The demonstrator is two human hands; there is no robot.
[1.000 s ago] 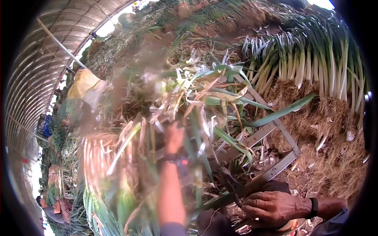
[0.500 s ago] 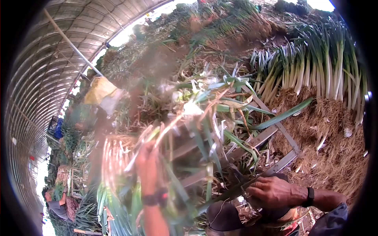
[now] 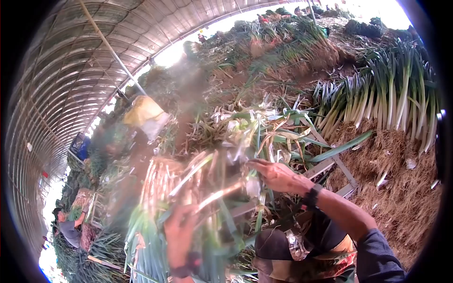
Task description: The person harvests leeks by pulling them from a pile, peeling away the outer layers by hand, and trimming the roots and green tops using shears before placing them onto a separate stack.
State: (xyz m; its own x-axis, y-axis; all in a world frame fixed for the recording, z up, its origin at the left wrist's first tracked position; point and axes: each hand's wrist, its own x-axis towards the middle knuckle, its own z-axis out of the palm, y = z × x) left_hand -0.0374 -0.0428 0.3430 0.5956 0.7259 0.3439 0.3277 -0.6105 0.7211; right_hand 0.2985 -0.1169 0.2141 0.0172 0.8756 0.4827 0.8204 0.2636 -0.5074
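My left hand (image 3: 181,231), blurred by motion, is closed around a long green onion (image 3: 222,194) whose pale shank points up and right. Nearer the upper end of that stalk is my right hand (image 3: 281,177), with its fingers pressed together beside loose, whitish leaf layers (image 3: 253,186); what they pinch I cannot tell. Left of my left hand lies a row of green onions (image 3: 158,184), pale shanks up and green leaves toward me. Dry, shredded leaves (image 3: 240,132) are heaped beyond both hands.
A metal frame (image 3: 342,170) stands right of my right hand. Rooted green onions (image 3: 396,94) lean in rows at upper right, above a mat of roots (image 3: 396,203). A pole with a yellow-white bag (image 3: 146,113) rises at left. Another person (image 3: 73,231) works at lower left.
My right hand has moved up and left from beside the metal frame to the stalk's upper end. My left hand has come lower, and the onion in it now tilts right. The view has shifted slightly.
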